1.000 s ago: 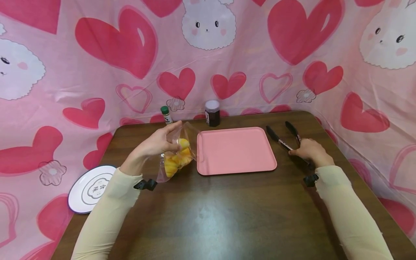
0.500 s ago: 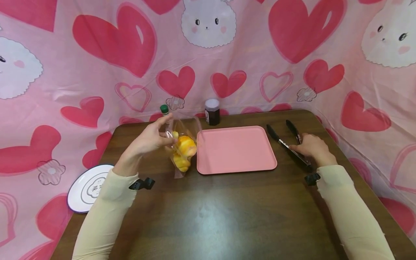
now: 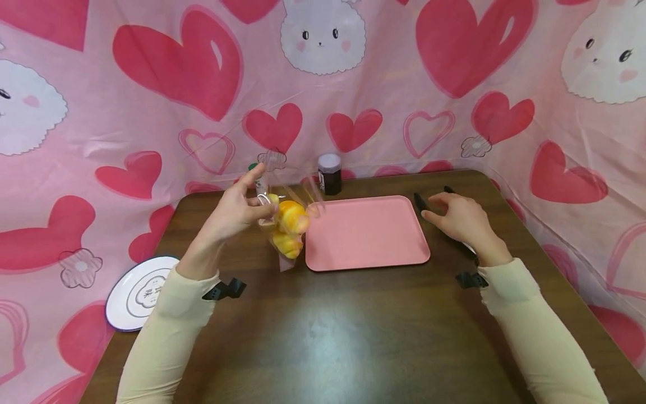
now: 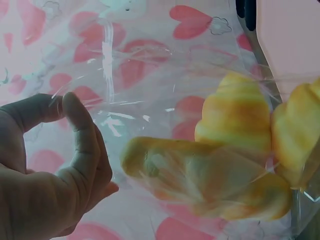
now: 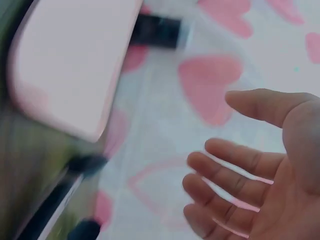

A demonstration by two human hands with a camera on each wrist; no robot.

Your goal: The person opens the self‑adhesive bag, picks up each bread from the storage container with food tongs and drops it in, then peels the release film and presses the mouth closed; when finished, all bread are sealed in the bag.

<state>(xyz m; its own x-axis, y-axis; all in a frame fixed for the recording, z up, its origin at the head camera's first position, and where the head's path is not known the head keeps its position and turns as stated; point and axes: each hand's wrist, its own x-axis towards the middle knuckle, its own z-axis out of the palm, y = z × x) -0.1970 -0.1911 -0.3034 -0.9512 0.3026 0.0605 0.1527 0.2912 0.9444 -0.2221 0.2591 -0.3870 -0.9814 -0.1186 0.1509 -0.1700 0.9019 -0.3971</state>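
Observation:
My left hand (image 3: 227, 221) pinches the top of a clear plastic bag (image 4: 135, 107) between thumb and index finger, left of the pink tray (image 3: 367, 233). Several golden, ridged bread rolls (image 4: 232, 117) show through the film, with the bag hanging over the table beside the tray's left edge. To the right of the tray, my right hand (image 3: 464, 221) hovers with fingers apart and nothing in it. Beneath it lie black-tipped metal tongs (image 5: 55, 197), partly hidden by the hand in the head view.
A dark jar with a pale lid (image 3: 330, 175) stands behind the tray. The green-capped bottle (image 3: 261, 184) is partly covered by my left hand. A white plate (image 3: 123, 303) lies at the table's left edge. Heart-print cloth (image 3: 323, 95) hangs around the table.
The bag has swung up and right towards the tray in my left hand. My right hand has let go of the tongs, rising and moving left, while they stay on the table.

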